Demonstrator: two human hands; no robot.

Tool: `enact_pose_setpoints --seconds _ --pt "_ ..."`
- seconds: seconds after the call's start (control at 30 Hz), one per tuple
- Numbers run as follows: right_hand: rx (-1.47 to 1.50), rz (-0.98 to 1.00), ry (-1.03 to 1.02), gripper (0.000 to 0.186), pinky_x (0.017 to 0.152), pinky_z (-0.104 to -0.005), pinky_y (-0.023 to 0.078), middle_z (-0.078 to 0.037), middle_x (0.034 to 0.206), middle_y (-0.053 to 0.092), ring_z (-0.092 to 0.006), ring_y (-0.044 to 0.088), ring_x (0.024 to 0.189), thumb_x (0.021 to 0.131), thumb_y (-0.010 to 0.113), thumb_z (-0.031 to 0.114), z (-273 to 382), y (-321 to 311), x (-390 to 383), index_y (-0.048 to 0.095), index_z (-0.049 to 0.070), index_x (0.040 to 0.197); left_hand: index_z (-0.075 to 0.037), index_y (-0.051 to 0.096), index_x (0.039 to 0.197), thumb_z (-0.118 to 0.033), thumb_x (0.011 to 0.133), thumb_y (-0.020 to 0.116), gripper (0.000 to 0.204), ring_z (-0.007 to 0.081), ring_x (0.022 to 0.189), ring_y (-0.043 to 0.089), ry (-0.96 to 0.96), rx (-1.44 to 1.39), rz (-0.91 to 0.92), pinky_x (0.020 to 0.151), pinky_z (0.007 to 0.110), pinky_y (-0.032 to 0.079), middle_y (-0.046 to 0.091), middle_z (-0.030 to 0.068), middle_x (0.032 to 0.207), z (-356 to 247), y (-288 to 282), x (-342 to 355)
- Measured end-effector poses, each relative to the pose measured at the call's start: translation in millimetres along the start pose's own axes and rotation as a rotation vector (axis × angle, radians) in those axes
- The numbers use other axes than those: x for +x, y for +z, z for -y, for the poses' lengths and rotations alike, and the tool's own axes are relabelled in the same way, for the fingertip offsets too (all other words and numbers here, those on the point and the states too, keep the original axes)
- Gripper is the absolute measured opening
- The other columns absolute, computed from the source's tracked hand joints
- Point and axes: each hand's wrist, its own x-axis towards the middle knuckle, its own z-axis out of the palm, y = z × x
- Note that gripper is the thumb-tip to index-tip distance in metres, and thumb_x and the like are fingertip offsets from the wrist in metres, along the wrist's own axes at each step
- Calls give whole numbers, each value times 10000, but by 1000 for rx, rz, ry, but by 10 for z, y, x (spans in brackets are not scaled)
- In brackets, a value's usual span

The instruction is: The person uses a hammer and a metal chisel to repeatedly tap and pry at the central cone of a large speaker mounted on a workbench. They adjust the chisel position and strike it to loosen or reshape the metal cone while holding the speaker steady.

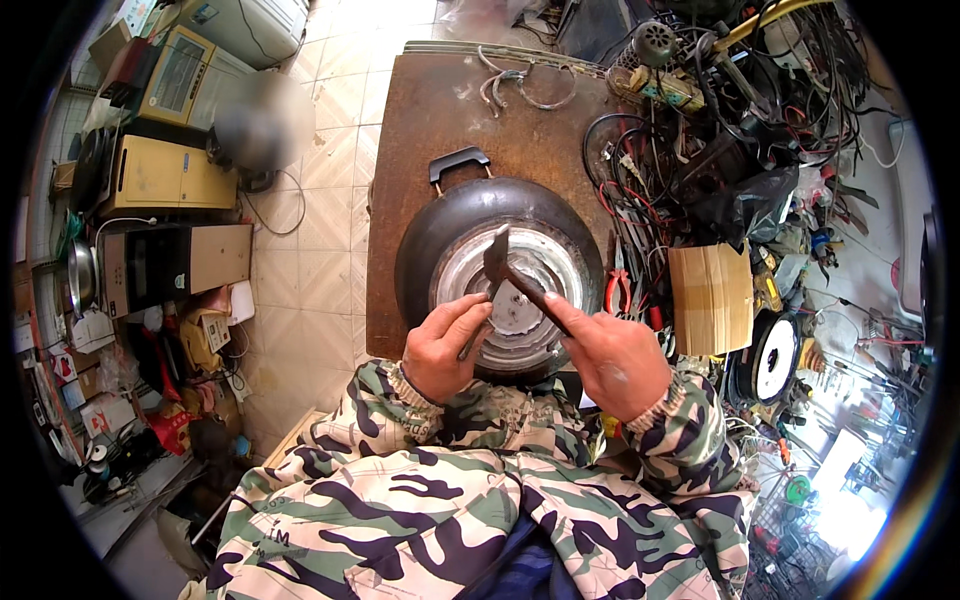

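A dark round pan (420,235) with a black loop handle (458,163) rests in front of me, its silvery ringed metal middle facing up. My right hand (622,362) is closed round the handle of a hammer (497,258), whose dark head hangs above the rings. Over the near left part of the pan, my left hand (446,340) pinches a thin, dark, chisel-like tool (473,344). Fingers hide most of that tool, and I cannot tell whether its tip touches the metal.
The pan stands on a rusty brown tabletop (400,120). Right of it lie red-handled pliers (618,285), a cardboard box (711,300) and tangled cables (740,110). Metal hoses (510,75) lie at the back. Tiled floor (305,230) and stacked yellow appliances (165,172) are on the left.
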Motion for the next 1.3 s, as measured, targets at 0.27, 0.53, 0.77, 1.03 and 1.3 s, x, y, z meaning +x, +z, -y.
enact_pose_setpoints --seconds 0.27,0.53,0.77,1.03,1.3 --pt "453 -368 157 578 893 -361 591 -283 1156 757 -356 791 1058 982 691 -19 -50 -132 -157 583 44 1546 6 741 1262 29 912 794 354 367 1135 752 -42 -37 3 964 403 622 736 206 1282 60 -47 8" --pt "402 -336 136 597 779 -410 592 -265 1043 746 -403 756 873 986 685 -13 -223 328 -308 567 76 1565 20 741 1255 36 920 788 339 356 1143 752 -7 -73 10 973 401 618 735 213 1284 57 -38 33" --pt "248 -769 253 601 664 -418 564 -156 886 698 -340 699 725 924 740 24 -76 645 -374 593 40 1506 16 737 1263 40 923 784 344 359 1134 759 6 -42 21 953 399 631 733 224 1282 34 -33 -8" --pt "733 -558 585 322 566 -315 539 -77 733 697 -140 673 610 998 805 192 159 771 -438 657 -11 1199 11 730 1264 46 909 784 360 386 1104 763 42 -17 16 939 408 635 732 229 1270 37 -26 13" --pt "281 -543 293 737 666 -486 557 -210 963 667 -411 680 770 962 684 -7 368 1038 -352 426 38 1651 13 732 1251 14 870 825 392 364 1070 761 94 12 28 897 417 641 736 202 1257 77 -7 3"
